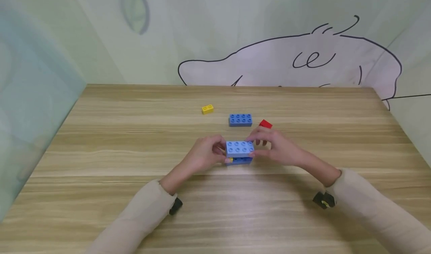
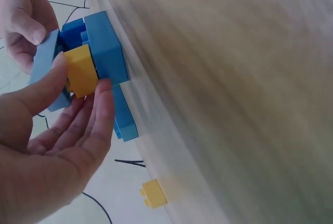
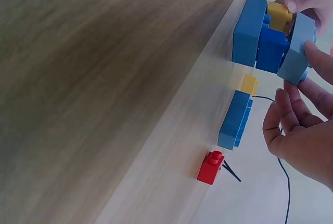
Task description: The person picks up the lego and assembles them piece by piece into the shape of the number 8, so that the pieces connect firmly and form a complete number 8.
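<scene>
A light blue brick (image 1: 240, 153) tops a small stack, tilted and slightly apart from the pieces below in the right wrist view. My right hand (image 1: 283, 148) pinches this brick between thumb and fingers at its right end. Beneath it, a yellow brick (image 2: 82, 72) and a dark blue brick (image 3: 271, 50) sit side by side on a wider blue brick (image 3: 248, 33). With thumb and fingertips, my left hand (image 1: 203, 153) pinches the yellow brick at the stack's left end. The wider brick rests on the wooden table (image 1: 134, 141).
Beyond the stack lies another blue eight-stud brick (image 1: 240, 123). A small yellow brick (image 1: 207, 110) is farther back to the left. The red brick (image 3: 210, 169) lies close behind my right hand's fingers. A patterned cloth (image 1: 161, 33) hangs along the table's far edge.
</scene>
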Demonstrator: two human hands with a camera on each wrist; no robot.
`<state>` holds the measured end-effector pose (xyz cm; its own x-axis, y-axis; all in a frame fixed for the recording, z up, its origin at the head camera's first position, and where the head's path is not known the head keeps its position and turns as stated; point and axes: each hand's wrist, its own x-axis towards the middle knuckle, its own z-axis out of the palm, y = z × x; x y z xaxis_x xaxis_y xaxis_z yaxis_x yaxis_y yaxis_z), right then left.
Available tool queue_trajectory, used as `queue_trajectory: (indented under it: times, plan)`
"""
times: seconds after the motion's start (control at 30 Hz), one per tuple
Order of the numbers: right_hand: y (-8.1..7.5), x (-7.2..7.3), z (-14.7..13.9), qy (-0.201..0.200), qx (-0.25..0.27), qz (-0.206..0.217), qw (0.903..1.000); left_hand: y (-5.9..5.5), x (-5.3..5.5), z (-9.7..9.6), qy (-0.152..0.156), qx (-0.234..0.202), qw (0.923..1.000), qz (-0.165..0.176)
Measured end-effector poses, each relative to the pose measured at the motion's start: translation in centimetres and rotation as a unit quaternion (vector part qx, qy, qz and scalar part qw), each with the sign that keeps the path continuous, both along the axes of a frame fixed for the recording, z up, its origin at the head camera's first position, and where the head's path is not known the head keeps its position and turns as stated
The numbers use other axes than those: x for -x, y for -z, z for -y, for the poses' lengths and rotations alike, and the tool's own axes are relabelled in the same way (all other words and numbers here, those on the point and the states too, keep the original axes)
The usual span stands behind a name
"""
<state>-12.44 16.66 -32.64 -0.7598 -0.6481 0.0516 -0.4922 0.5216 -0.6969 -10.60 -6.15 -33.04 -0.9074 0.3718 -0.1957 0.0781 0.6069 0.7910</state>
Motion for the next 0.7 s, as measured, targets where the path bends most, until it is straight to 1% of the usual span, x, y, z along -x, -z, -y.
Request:
queue_trajectory:
  times: [0.13,0.3,0.37,0.53,0.7]
  plan:
    - [0.0,-0.1,0.1,-0.001,0.000,-0.004,1.0000,-0.2,0.0,0.1,0.006,-0.001,1.0000,0.005]
    - [-0.1,-0.2,0.2,0.000,-0.008,-0.010,0.9999,-0.7,0.0,0.4,0.005,-0.021,0.9997,0.012]
    - [-0.1,-0.2,0.3,0.000,-0.011,-0.011,0.9999,-0.8,0.0,0.5,0.006,-0.030,0.9995,0.006]
    - [-0.3,-0.3,0.3,0.001,-0.018,-0.011,0.9998,-1.2,-0.2,0.6,0.011,-0.026,0.9995,-0.010]
    - [-0.4,-0.3,0.3,-0.004,-0.023,-0.010,0.9997,-1.2,-0.2,0.6,0.008,-0.022,0.9997,-0.008]
